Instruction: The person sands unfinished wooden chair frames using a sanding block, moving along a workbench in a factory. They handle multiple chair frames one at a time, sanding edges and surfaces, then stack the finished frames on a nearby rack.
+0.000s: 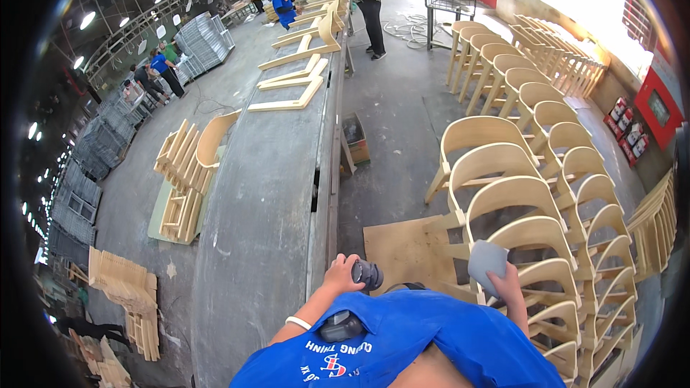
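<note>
My left hand (341,276) is closed around a dark grey, ribbed cylinder-shaped tool (369,274) by the right edge of the long grey workbench (253,208); its lower end is hidden by my shirt. To the right, my right hand (509,289) grips a grey, slightly curved sheet (486,264) that looks like sandpaper. The sheet is held up in front of the nearest pale wooden chair frames (519,197), which have curved backrests. A brown board (402,248) lies on the floor between the bench and the chairs.
Pale wooden parts (291,97) lie along the far bench, where several people work. More wooden frames (183,172) are stacked left of it. An open box (355,140) sits beside the bench. Fire extinguishers (627,131) stand by the right wall. A black metal cage cart (450,0) is farther back.
</note>
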Motion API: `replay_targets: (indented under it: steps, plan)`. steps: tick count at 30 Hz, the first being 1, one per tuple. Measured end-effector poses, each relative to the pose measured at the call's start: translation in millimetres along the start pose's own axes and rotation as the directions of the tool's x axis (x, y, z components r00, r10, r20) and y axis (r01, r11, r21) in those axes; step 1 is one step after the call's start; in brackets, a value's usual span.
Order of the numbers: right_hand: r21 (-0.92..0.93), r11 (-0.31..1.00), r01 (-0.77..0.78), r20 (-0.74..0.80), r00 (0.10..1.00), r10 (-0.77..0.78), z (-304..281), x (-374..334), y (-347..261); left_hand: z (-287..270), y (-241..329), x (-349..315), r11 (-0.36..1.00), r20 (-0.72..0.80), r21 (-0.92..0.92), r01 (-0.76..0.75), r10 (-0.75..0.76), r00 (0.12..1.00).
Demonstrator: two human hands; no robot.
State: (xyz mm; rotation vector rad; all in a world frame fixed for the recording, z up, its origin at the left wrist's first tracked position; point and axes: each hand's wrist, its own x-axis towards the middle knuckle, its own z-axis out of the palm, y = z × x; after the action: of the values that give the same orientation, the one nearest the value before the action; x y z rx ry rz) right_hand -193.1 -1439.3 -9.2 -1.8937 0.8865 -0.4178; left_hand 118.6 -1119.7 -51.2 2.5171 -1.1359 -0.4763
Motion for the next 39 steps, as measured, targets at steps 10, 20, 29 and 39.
replay_targets:
  steps: [10,20,29,39]
  plan:
    - [-0.045,0.949,0.312,0.376,0.885,-0.273,88,264,-87,-69,-41,154,0.974,-0.144,-0.12,0.194,-0.21,0.967]
    - [-0.299,0.943,0.146,0.292,0.955,-0.056,177,481,-116,-145,-115,406,0.995,-0.079,0.006,-0.097,0.098,0.992]
    - [-0.285,0.953,-0.103,0.106,0.985,0.138,171,599,-84,-174,-123,631,0.954,0.049,0.006,-0.3,0.299,0.953]
    - [-0.414,0.91,0.008,0.219,0.972,0.091,156,849,-61,-169,-109,847,0.98,-0.049,-0.003,-0.199,0.199,0.979]
